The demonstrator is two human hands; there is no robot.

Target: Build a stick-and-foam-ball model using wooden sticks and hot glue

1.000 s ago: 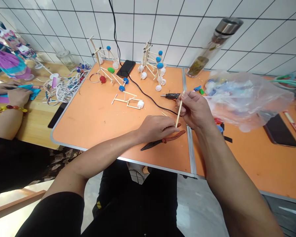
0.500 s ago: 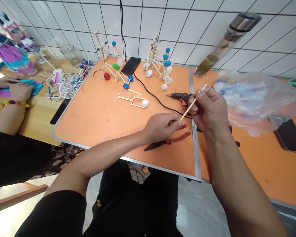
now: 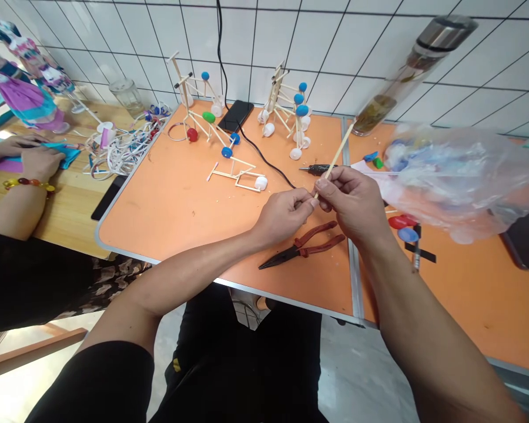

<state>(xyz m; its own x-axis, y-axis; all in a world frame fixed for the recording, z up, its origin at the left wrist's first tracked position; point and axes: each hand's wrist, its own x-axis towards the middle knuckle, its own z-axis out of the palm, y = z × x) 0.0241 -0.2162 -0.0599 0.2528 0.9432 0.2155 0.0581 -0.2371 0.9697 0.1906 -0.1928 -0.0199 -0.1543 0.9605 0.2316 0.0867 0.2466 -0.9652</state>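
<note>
Both my hands meet above the orange table [image 3: 180,200]. A thin wooden stick [image 3: 340,153] slants up and away to the right; my right hand [image 3: 352,202] pinches it near its lower end. The fingertips of my left hand [image 3: 286,212] are closed on the stick's very bottom end. Just below my hands, red-handled long-nose pliers [image 3: 306,247] lie on the table. A black glue gun [image 3: 320,170] lies behind my right hand, its cord running back toward the wall.
Stick-and-bottle-cap models [image 3: 286,114] stand at the back and lie mid-table [image 3: 240,173]. A black phone [image 3: 235,115] lies near the wall. A clear plastic bag of caps [image 3: 458,176] and a glass bottle [image 3: 405,70] are right. Another person's hands [image 3: 29,158] work at the left table.
My left hand has lifted off the pliers and taken the stick's lower end. The stick has tilted further over and now points up to the right. The pliers lie fully uncovered.
</note>
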